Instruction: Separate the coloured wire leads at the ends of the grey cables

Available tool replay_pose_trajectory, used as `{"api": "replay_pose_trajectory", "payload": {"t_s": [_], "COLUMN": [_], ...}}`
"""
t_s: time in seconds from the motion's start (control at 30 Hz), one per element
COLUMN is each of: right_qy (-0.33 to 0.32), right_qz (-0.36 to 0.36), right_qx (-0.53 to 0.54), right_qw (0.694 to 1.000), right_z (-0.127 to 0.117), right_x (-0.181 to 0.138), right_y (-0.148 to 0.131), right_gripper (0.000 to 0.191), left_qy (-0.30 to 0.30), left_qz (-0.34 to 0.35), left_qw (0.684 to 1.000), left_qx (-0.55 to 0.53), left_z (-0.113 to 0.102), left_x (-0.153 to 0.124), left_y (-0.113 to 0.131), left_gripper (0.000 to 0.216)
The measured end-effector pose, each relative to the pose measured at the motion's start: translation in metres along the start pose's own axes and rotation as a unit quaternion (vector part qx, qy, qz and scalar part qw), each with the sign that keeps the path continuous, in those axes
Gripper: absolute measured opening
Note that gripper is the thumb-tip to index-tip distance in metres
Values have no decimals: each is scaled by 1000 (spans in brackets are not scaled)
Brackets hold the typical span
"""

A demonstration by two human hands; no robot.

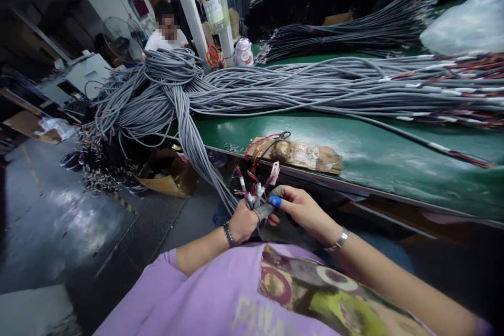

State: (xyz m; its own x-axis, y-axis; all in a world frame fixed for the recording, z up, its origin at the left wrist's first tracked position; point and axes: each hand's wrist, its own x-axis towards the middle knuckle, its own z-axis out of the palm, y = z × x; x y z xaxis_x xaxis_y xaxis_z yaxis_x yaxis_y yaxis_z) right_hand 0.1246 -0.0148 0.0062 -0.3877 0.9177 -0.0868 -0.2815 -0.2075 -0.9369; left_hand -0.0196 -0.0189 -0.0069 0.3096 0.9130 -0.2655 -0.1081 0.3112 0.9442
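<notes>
Both hands meet just below the near edge of the green table (394, 163).
The left hand (241, 223) is clenched in a fist, its bare forearm coming in from the lower left. The right hand (305, 209) sits just beside it, fingers curled and pinched toward the fist, with its bare forearm running off to the lower right.

Two hands of the wearer, left hand (242, 223) and right hand (303, 210); one bunch of cable ends (252, 197); one blue fingertip cap (275, 201). Two cable heaps on the bench: grey heap (315, 86), darker heap (354, 29). One co-worker (167, 37), one fan (118, 37), one floor carton (167, 173), one pair of scissors (213, 55), one white jar (243, 52), one plastic bag (468, 23).
</notes>
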Motion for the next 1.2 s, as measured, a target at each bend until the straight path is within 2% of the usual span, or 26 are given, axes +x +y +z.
{"api": "replay_pose_trajectory", "payload": {"t_s": [0.07,0.2,0.33,0.47,0.6,0.73,0.9,1.1,1.2], "right_qy": [-32,-30,0,34,111,108,96,50,61], "right_qz": [13,14,4,1,-7,1,25,5,4], "right_qx": [-14,-32,-31,-55,-102,-119,-56,64,100], "right_qw": [999,999,1000,998,989,987,994,997,993], "right_z": [1,4,4,0,-6,-14,-20,5,15], "right_x": [6,15,15,14,12,11,14,17,17], "right_y": [-3,-5,-3,2,8,15,16,5,5], "right_gripper": [36,39,39,41,46,45,41,41,40], "left_qy": [-8,62,123,128,147,157,147,115,111], "left_qz": [1,4,11,5,2,-1,3,6,11], "left_qw": [1000,997,989,986,981,979,984,990,991], "left_qx": [13,-33,-88,-107,-125,-127,-102,-80,-74], "left_z": [-4,-7,-3,0,1,0,-3,-2,-1], "left_x": [-1,-1,0,1,2,2,2,5,5], "left_y": [-1,-7,-8,-3,2,4,-1,-13,-15], "left_gripper": [44,47,49,48,48,48,47,45,43]}}
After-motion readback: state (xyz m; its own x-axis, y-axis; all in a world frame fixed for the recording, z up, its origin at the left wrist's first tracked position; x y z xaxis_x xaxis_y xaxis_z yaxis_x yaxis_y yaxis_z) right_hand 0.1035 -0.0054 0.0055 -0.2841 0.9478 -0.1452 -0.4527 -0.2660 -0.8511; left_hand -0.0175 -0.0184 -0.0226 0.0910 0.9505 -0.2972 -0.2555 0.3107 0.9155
